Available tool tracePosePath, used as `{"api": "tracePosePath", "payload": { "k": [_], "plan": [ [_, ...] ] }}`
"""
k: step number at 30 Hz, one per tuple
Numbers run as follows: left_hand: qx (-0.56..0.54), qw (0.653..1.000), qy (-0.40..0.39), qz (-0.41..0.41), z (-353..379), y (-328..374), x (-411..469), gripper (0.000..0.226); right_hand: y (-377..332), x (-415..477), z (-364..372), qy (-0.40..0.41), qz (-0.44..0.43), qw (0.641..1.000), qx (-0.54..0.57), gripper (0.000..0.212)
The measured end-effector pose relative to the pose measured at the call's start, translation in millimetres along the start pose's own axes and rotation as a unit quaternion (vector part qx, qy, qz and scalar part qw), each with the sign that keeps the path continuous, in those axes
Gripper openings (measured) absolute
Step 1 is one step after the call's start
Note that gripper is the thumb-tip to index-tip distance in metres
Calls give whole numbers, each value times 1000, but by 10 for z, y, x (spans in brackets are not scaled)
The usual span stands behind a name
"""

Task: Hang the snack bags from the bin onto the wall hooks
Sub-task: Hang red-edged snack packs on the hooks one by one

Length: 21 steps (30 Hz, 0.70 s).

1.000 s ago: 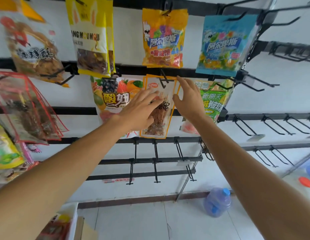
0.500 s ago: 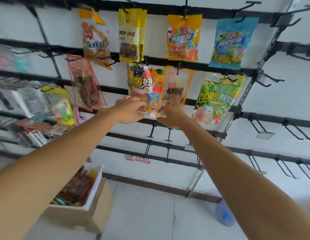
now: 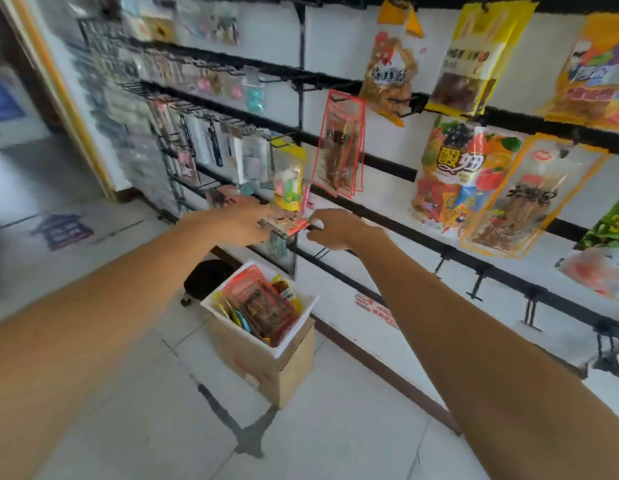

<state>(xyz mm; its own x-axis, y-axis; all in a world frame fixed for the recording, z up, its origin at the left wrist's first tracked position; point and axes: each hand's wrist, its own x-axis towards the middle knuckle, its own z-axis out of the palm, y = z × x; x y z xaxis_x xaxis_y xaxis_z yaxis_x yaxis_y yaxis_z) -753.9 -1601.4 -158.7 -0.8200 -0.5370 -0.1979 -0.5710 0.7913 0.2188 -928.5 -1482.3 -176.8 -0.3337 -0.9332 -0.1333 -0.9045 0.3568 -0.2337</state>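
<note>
Snack bags in bin; bin on box; wall hooks behind, right.

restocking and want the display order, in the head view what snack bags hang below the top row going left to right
small yellow pouch → red-edged clear bag → fruit-print bag → orange-edged clear bag → green bag, cut off by the right edge
</note>
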Motion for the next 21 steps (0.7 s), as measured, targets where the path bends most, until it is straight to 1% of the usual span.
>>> {"api": "tracePosePath", "payload": {
  "k": [4, 9, 14, 18, 21],
  "plan": [
    [5, 999, -16, -51, 60, -575, -122, 54, -545, 321, 169, -29, -39, 999, -9, 52],
    [-15, 997, -9, -70, 153, -1133, -79, 54, -961, 706, 395, -47, -53, 997, -26, 47],
    [-37, 997, -27, -65, 254, -1449, 116, 53, -1088, 967, 629, -57, -47, 997, -4, 47],
    [-40, 996, -59, -54, 479, -1604, 296, 54, -1083, 1191, 810, -88, -46, 995, 10, 47],
    [-47, 995, -75, -52, 631, -1739, 481, 47, -1013, 1430, 981, -113, -46, 992, 11, 48]
  ]
}}
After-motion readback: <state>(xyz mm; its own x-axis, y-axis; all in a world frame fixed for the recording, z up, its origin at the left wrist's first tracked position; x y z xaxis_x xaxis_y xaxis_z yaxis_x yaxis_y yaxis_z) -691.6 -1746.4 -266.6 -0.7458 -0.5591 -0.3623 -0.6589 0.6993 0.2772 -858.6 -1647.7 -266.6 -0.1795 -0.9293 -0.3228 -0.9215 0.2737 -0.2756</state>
